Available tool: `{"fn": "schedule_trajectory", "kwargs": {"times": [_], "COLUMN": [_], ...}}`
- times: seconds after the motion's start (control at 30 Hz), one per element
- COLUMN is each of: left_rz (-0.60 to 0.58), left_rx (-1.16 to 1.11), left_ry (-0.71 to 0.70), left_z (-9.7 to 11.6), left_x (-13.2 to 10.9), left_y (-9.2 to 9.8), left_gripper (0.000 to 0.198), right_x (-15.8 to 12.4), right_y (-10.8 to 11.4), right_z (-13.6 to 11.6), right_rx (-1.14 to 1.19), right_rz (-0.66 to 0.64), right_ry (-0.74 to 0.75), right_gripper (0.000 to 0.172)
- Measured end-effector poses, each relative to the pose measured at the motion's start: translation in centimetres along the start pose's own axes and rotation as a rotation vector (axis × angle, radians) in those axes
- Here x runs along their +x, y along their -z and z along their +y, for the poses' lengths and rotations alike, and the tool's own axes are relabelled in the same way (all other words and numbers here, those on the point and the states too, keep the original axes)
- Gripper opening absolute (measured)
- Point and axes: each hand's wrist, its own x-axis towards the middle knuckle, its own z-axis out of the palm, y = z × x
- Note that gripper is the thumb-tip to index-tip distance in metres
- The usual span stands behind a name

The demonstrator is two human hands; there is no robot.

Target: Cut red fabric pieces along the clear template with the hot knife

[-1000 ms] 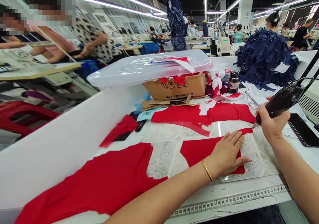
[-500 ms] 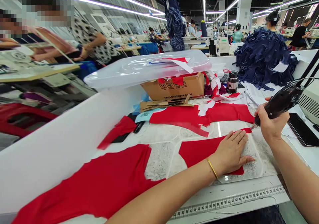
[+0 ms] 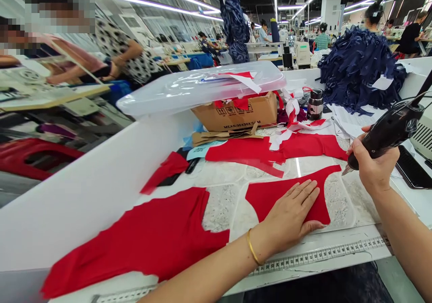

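Observation:
My left hand [image 3: 293, 211] lies flat on a cut red fabric piece [image 3: 270, 195], fingers stretched out and pressing it to the table. My right hand [image 3: 378, 168] is wrapped round a black hand-held tool with a cord and a pointed metal tip [image 3: 384, 134]. The tip hovers just right of the fabric's narrow upper corner, apart from it. A larger red fabric piece [image 3: 145, 235] spreads over the table to the left. Further back lie more red pieces [image 3: 243, 150], beside red and white scraps.
A clear plastic lid [image 3: 202, 87] rests above a cardboard box [image 3: 239, 114]. Behind are a dark jar [image 3: 315, 105] and a heap of navy fabric strips [image 3: 361, 71]. A measuring tape [image 3: 313, 256] runs along the front edge. People sit at sewing machines beyond the white side wall [image 3: 84, 195].
My left hand has slid left and toward me, off the fabric's narrow corner onto its middle. The tool's tip has drawn slightly away from that corner.

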Motion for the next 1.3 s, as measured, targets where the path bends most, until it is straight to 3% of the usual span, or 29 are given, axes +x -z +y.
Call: {"fn": "schedule_trajectory", "kwargs": {"times": [0.17,0.27,0.4,0.9,1.07,1.17,1.3], "left_rz": [0.016,0.019,0.038,0.039,0.079,0.125,0.210], "left_rx": [-0.034,-0.043,-0.032,0.005,0.017,0.061,0.115], "left_ry": [-0.033,-0.040,-0.045,-0.039,-0.064,-0.061,-0.014], "left_z": [0.9,1.1,1.2,1.2,1.2,0.9,-0.6], "left_x": [-2.9,-3.4,-3.1,-3.0,-2.9,-3.7,-6.3], "left_y": [-0.2,-0.7,-1.0,-1.3,-1.1,-0.5,0.5], "left_gripper": [0.079,0.081,0.081,0.082,0.080,0.065,0.046], "right_x": [-2.5,-4.1,-5.4,-6.8,-7.1,-7.1,-6.7], "right_y": [0.8,1.2,0.9,0.3,0.3,0.3,0.4], "right_z": [-3.5,-5.4,-6.9,-7.1,-7.0,-7.2,-7.5], "right_rx": [0.025,0.072,0.227,0.308,0.252,0.301,0.406], "right_rz": [-0.158,-0.235,-0.238,-0.237,-0.222,-0.245,-0.220], "right_ry": [-0.072,-0.109,-0.083,-0.115,-0.108,-0.101,-0.089], "right_gripper": [0.027,0.027,0.029,0.030,0.020,0.015,0.023]}}
